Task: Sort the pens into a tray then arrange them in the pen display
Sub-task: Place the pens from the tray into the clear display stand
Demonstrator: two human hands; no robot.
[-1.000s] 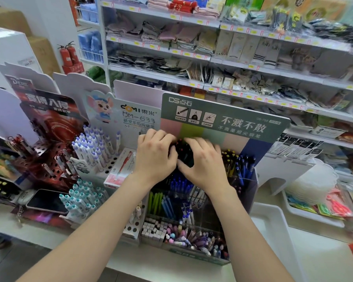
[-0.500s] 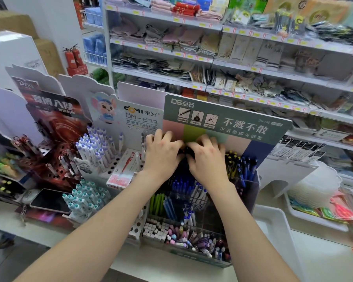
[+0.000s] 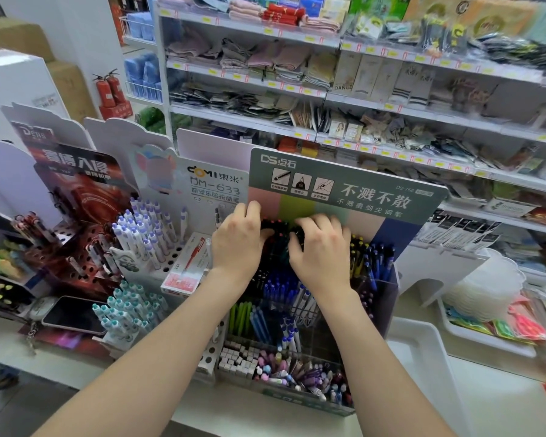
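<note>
Shop shelves (image 3: 328,100) stocked with folded cloths and packets are seen behind a white surface (image 3: 501,408) crowded with pen stands.
A bundle of black pens (image 3: 279,230) is gripped between both hands at the back row of the pen display (image 3: 390,288), just under its green header card (image 3: 360,190). The left hand (image 3: 238,244) is curled round it from the left and the right hand (image 3: 320,247) from the right, with fingers bent over the pen tops. Blue pens (image 3: 279,287) are held in the compartment just below. A white tray (image 3: 423,357) is set just beside the display on the right, and a phone (image 3: 73,313) is laid at far left.
</note>
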